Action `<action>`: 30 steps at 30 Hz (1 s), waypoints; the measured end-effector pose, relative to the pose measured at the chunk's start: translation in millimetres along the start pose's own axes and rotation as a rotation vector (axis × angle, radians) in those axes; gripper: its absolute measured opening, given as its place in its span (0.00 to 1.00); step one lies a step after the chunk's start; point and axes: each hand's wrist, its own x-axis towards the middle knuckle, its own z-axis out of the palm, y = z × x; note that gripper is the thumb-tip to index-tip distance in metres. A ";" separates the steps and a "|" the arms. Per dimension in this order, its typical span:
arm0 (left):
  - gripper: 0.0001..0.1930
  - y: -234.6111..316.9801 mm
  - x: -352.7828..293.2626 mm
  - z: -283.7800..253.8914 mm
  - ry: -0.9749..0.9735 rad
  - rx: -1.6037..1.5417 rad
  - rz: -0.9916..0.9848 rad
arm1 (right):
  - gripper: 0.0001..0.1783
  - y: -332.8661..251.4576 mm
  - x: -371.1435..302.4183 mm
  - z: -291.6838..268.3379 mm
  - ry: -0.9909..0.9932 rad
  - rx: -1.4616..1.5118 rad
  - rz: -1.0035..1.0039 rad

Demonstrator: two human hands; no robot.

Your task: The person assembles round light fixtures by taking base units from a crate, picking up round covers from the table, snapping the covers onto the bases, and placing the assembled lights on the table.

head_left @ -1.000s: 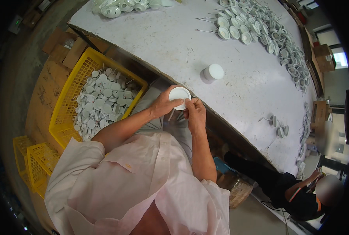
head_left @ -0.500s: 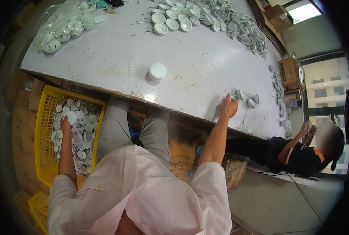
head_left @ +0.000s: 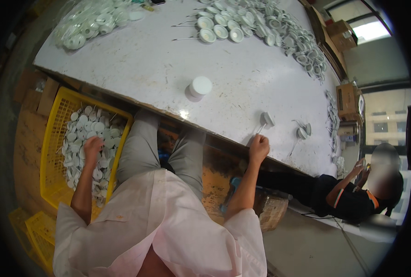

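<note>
Nearest is the wearer's pale pink shirt (head_left: 122,235), with a small orange mark at the pocket, too small to read. Below the tabletop's edge, on the left, stands one large yellow basket (head_left: 47,161) with slotted sides, heaped with white discs (head_left: 83,122) on thin leads, overlapping too much to count. The left hand (head_left: 93,145) is over this heap, fingers curled; whether its grip holds a disc I cannot tell. Two smaller yellow crates (head_left: 41,231) show at the lower left, partly cut off by shadow.

The right hand (head_left: 259,147) is at the tabletop's near edge, its grip pinched narrow on the white lead (head_left: 261,129) of one disc-shaped piece (head_left: 268,119), which is tilted just above the hand. Beyond it to the right is a small cluster (head_left: 303,131) of what looks like two similar pieces.

Further in on the tabletop (head_left: 145,69) is one white cylinder (head_left: 201,86), upright. At the far left, one clear bag (head_left: 92,27) holds many white rings; at the far side spreads a large pile (head_left: 265,27) of round white pieces, uncountable. On the right, a co-worker (head_left: 348,194) in dark clothes sits near cardboard boxes (head_left: 348,101), their printing illegible at this size.
</note>
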 end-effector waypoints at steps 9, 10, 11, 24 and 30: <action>0.41 169.3 -129.0 228.2 -0.956 -0.320 0.062 | 0.05 -115.9 -167.6 -6.8 -0.379 0.452 -0.366; 0.41 173.1 -126.3 233.3 -0.896 -0.224 0.191 | 0.06 -119.1 -171.3 -6.8 -0.395 0.477 -0.526; 0.40 175.4 -124.4 233.8 -0.830 -0.128 0.316 | 0.06 -123.7 -174.5 -6.3 -0.397 0.481 -0.529; 0.39 192.6 -123.9 175.5 -0.447 -0.009 0.704 | 0.17 -198.2 -29.2 72.1 -0.519 0.557 0.157; 0.40 188.9 -125.7 166.9 -0.452 -0.014 0.696 | 0.15 -194.7 -14.9 92.6 -0.666 0.662 0.130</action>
